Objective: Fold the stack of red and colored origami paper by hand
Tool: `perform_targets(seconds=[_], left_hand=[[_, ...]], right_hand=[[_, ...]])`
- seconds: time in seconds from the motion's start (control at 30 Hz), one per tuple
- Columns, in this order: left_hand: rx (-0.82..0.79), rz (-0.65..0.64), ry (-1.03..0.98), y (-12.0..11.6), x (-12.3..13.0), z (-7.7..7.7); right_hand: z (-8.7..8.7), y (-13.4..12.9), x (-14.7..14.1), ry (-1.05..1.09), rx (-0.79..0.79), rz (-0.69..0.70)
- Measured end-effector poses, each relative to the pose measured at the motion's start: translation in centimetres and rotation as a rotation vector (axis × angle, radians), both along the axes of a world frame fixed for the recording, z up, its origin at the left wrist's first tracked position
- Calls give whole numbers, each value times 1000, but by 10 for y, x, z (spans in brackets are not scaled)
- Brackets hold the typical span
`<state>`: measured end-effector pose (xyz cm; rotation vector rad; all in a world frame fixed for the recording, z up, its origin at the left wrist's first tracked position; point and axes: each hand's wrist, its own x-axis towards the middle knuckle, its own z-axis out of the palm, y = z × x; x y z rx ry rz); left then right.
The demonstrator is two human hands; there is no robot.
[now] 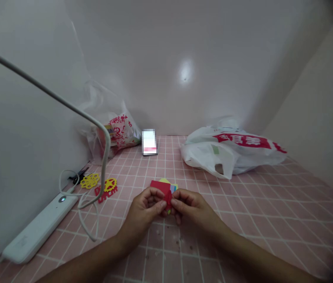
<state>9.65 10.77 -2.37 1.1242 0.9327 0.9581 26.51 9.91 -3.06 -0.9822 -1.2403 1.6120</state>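
Between my two hands is a small piece of folded red paper (168, 197). My left hand (147, 204) pinches its left side between thumb and fingers. On the other side, the thumb and fingertips of my right hand (189, 202) grip the right edge. Just behind the fingers lie coloured paper sheets (158, 184), a red one on top with yellow and blue edges showing. My fingers cover part of the folded piece, so its full shape is hidden.
A white power strip (41, 232) with a looping cable (105, 157) lies left, near yellow cut-out shapes (90, 181) and red letter pieces (107, 193). Behind stand a lit phone (149, 142), a clear bag (95, 145) and a white plastic bag (207, 151) on the pink tiled surface (266, 220).
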Motion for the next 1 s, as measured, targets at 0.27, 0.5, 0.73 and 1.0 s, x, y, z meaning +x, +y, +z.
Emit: perform_targets(seconds=[0.27, 0.5, 0.73, 1.0], left_hand=[[38, -34, 53, -3, -3, 0], [17, -99, -10, -1, -4, -4], [-24, -101, -30, 1, -4, -6], [-68, -120, -110, 1, -2, -9]], right_hand=[[-1, -4, -1, -100, 79, -64], [2, -2, 0, -56, 97, -59], [0, -3, -1, -21, 79, -45], [-3, -3, -3, 11, 30, -64]])
